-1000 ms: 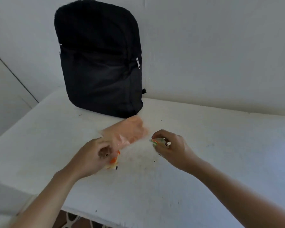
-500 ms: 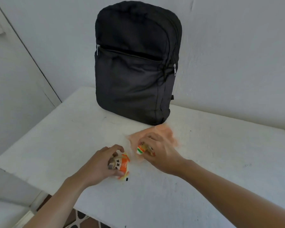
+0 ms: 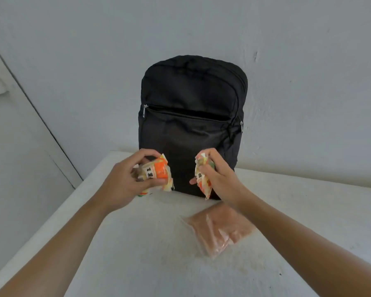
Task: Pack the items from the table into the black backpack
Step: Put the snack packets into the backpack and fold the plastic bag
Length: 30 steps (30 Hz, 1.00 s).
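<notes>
The backpack [image 3: 191, 125] stands upright at the back of the desk [image 3: 137, 264], against the wall, and both zips look closed: the front pocket's pull [image 3: 145, 110] sits at its left end and another pull [image 3: 241, 125] hangs on the right side. Just in front of it, off the desk, the left hand [image 3: 124, 183] grips one orange-and-white packet [image 3: 156, 174] and the right hand [image 3: 221, 179] pinches a second packet [image 3: 202, 181]. The hands are apart, each clamped on its own packet. A pink pouch [image 3: 221, 230] lies flat on the desk under the right forearm, nearer the camera.

With both hands full and no opening showing, the packing step probably needs one hand freed. I would pass both packets into the left hand, or set one down beside the bag. The right hand could then run a zip open while the left steadies the bag, which might otherwise tip or slide. The packets look crinkly and light, so a loose grip should do.

Half a second ago both hands were low over the desk, the right one in front of the pouch. Now they have risen to the backpack's front, leaving the pouch uncovered, and the backpack sits more centred in the view.
</notes>
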Available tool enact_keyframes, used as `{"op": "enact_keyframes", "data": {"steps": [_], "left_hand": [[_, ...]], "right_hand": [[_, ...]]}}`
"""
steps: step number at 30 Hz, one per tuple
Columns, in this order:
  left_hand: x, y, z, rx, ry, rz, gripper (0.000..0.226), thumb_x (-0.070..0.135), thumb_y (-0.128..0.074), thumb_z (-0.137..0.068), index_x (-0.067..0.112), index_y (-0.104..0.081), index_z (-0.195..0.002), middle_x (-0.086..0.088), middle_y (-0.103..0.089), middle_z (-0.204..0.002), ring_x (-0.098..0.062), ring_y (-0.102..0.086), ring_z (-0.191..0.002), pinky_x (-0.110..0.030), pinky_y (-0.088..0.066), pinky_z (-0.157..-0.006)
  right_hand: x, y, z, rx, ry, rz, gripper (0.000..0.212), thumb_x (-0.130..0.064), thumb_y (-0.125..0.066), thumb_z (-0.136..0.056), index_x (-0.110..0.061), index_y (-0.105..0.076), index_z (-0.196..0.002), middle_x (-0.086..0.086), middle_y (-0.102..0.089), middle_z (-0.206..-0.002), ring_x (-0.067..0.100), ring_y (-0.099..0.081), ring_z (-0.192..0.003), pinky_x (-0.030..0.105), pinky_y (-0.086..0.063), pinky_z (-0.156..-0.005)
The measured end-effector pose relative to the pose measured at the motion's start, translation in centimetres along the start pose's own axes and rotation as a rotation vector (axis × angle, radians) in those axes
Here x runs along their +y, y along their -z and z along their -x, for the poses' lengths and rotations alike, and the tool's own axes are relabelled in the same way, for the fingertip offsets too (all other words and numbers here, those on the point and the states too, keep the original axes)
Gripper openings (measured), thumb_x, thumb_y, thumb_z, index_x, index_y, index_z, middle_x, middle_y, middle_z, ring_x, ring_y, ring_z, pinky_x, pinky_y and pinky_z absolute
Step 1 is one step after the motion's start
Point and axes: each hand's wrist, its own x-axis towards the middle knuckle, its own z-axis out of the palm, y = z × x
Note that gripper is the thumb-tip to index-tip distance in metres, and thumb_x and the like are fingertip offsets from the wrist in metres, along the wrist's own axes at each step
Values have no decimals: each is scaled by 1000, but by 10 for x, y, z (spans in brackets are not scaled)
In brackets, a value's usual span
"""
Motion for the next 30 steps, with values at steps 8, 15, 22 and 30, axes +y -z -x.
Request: {"op": "enact_keyframes", "data": {"steps": [8,15,22,30], "left_hand": [[37,21,-74,151,-195,173,56,18,-82,-85,41,-52,-127,16,-62,-117,-1,-63,-110,-17,-58,-71],[64,41,-139,262,-408,142,38,8,-88,-76,22,-68,-105,7,-73,-102,-10,-70,-99,-43,-62,-85],[47,-1,-180,229,-505,-275,25,21,-85,-79,31,-64,-88,6,-61,-87,-7,-52,-84,-22,-42,-70],[39,38,-183,-299,-490,-842,46,12,-59,-94,41,-62,-129,12,-68,-106,-15,-51,-105,-35,-39,-97]], "right_hand": [[-48,4,-40,414,243,57,26,-28,-62,-97,-44,-54,-116,1,-53,-121,23,-61,-107,37,-62,-79],[-87,6,-83,573,401,-243,17,-47,-44,-93,-46,-48,-110,-7,-50,-123,11,-55,-110,40,-56,-95],[-81,11,-118,691,541,137,40,-8,-44,-98,-30,-40,-132,-3,-41,-129,5,-49,-115,25,-48,-97],[-47,42,-110,296,490,864,54,3,-60,-85,-32,-41,-122,-6,-55,-101,11,-51,-91,30,-51,-76]]}}
